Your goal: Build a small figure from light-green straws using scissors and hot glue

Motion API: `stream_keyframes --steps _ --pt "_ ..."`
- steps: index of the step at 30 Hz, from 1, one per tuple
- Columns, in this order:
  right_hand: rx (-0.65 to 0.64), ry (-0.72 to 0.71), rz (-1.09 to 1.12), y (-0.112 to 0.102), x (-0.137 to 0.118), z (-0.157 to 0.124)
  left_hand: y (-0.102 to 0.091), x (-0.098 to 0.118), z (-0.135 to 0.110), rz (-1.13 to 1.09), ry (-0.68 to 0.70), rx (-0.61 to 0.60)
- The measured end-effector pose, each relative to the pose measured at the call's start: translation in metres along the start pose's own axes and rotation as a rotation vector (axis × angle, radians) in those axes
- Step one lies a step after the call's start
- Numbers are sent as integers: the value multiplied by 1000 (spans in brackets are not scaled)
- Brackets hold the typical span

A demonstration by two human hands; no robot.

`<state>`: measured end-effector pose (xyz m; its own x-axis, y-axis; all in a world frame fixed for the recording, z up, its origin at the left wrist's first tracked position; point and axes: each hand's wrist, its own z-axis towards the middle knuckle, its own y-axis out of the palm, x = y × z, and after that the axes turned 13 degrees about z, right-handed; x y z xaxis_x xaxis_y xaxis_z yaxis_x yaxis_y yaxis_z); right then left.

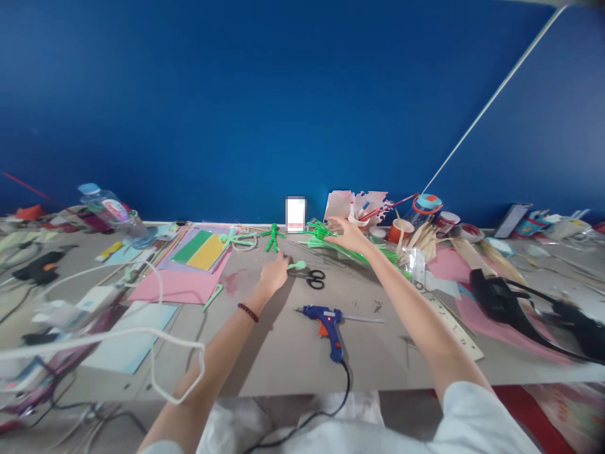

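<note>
My left hand (274, 275) is closed low over the table, with a short pale green pipe cleaner piece (299, 265) sticking out from its right side. Just beyond its fingers stands a small green pipe cleaner figure (273, 238) with arms and legs. My right hand (350, 236) is over a bundle of green pipe cleaners (317, 236), thumb and fingers apart around the stems; part of the bundle, in a clear bag, runs under the wrist. Black-handled scissors (316, 279) lie between my hands. A blue glue gun (331, 318) rests nearer to me.
A phone (295, 214) leans against the blue wall. Pink sheets (198, 291) and coloured card lie left, near a tilted plastic bottle (104, 205) and a white cable (177, 340). To the right are an orange cup (401, 231), a ruler (456, 328) and a black strap (501, 309).
</note>
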<state>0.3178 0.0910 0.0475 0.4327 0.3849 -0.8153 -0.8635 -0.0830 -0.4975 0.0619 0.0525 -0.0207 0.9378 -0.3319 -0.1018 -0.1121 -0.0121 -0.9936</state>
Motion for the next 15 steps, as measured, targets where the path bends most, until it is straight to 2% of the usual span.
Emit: stream_keyframes --steps 4,7,9,12,15 --pt "2 5 11 1 5 1 2 4 -2 -57 -9 10" --pt "-2 7 13 1 3 1 3 -2 -2 -153 -23 52" --pt "-3 11 6 0 0 0 2 -14 1 -262 -72 116" --pt "-4 15 -4 -1 -6 -2 -3 -42 7 -307 -149 172" --pt "-7 17 -9 -2 -10 -4 -6 -64 8 -349 -181 170"
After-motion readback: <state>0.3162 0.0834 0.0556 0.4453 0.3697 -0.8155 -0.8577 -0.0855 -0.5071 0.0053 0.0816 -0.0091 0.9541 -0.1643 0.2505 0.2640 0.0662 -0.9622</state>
